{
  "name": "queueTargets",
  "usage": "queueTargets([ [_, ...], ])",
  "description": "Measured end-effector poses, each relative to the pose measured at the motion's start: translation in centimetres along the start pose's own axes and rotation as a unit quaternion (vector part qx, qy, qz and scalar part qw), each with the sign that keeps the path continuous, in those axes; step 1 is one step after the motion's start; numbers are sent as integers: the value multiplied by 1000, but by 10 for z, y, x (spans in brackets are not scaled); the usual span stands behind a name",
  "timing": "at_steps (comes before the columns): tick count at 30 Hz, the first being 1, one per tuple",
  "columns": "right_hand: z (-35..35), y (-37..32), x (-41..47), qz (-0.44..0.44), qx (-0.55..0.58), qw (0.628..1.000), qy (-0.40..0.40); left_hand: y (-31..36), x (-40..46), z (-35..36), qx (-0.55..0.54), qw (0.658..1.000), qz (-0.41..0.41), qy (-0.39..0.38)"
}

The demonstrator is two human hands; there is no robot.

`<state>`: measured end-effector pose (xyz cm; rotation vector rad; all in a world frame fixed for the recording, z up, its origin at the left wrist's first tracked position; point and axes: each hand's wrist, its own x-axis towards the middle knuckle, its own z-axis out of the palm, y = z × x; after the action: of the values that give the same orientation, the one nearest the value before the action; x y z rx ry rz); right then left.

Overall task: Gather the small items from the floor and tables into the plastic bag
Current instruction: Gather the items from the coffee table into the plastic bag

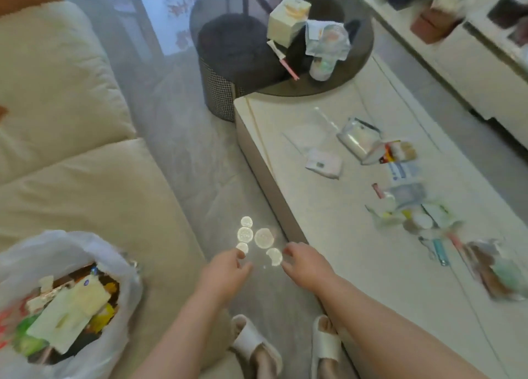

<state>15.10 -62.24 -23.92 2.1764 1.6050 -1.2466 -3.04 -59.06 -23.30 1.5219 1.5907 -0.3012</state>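
Nearest: two feet in white slippers [325,347] on the grey floor [194,156], w/ both forearms reaching fwd over them.

Plastic bag [120,267] sits bottom left on the cream sofa [71,161], mouth open, already stuffed w/ wrappers and a pale box.

Left hand [225,270] is low over the floor, fingers [238,254] curled in toward a cluster of coins [264,238]; fingertips are at the nearest small coin, but blur means I can't tell if it's actually pinched. Right hand [305,263] is just beside, fingers bent down at the coin nearest it; grasp also can't be told. Approx. five coins, shiny, lying on the floor close to the edge of the long white bench [343,264].

On that bench, right side: a blurred brown-and-green packet [497,273], a teal pen-like item [440,251], crumpled clear wrappers [411,216], a small red tube [377,190]. Further along: a red/yellow packet [395,151], a clear pouch [357,140], a pink-white sachet [324,163].

Beyond: round dark bench [363,50] overlapping the white one, carrying a cream box [287,18], a crumpled wrapper [328,37] over a small bottle, and a pink-white stick [283,58]. Dark stool [228,53] sits beneath it. Far right: white cabinet [480,73] w/ a potted plant [440,16].
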Motion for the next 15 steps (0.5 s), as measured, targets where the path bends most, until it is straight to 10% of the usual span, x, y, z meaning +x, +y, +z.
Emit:
queueTargets([
  [15,-74,286,-49,168,119,977,52,232,16,154,141,982,94,-84],
])
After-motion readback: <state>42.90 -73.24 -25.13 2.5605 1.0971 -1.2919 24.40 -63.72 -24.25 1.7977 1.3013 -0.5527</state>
